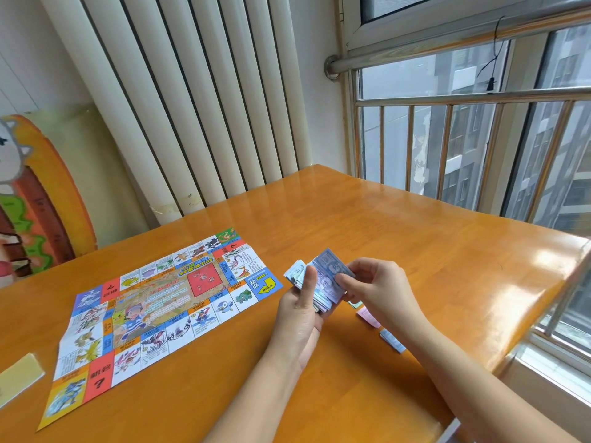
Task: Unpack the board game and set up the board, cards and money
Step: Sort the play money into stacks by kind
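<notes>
The paper game board (153,311) lies unfolded and flat on the orange wooden table (415,238), left of my hands. My left hand (300,311) grips a stack of play money (311,286) with its thumb across the top. My right hand (374,282) pinches a blue-purple note (331,266) at the top of that stack. Small separate piles lie on the table under my right forearm: a pink one (367,316), a blue-white one (392,340) and a greenish one (354,304), mostly hidden.
A pale yellow flat piece (19,378) lies at the table's left edge. A white radiator (192,100) stands behind the table, with a colourful cartoon panel (35,203) at its left. A barred window (479,148) runs along the right side.
</notes>
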A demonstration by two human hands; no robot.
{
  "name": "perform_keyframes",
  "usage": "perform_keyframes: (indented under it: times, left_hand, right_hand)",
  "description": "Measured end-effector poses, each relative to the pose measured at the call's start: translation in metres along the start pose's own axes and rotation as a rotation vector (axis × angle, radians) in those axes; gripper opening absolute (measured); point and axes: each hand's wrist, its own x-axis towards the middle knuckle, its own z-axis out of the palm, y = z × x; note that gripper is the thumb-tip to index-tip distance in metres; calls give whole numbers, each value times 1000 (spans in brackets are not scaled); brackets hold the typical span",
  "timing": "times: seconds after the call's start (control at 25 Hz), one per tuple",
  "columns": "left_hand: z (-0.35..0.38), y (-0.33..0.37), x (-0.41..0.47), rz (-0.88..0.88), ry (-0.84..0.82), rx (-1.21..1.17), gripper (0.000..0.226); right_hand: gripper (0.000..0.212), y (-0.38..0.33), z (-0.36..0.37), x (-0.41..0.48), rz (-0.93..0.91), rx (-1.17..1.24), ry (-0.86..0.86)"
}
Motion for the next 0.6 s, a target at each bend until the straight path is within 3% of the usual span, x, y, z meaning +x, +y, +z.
perform_keyframes:
  times: [0.16, 0.4, 0.6]
  left_hand:
    - [-1, -2, -1, 24, 7, 64, 15]
    - [1, 0, -1, -12, 0, 19, 26]
    - [3, 3, -6, -33, -44, -9, 31]
  right_hand:
    - [15, 0, -2, 2, -8, -35, -30]
    - [16, 5, -5, 6, -3, -42, 65]
    - [16, 4, -7, 6, 40, 56, 34]
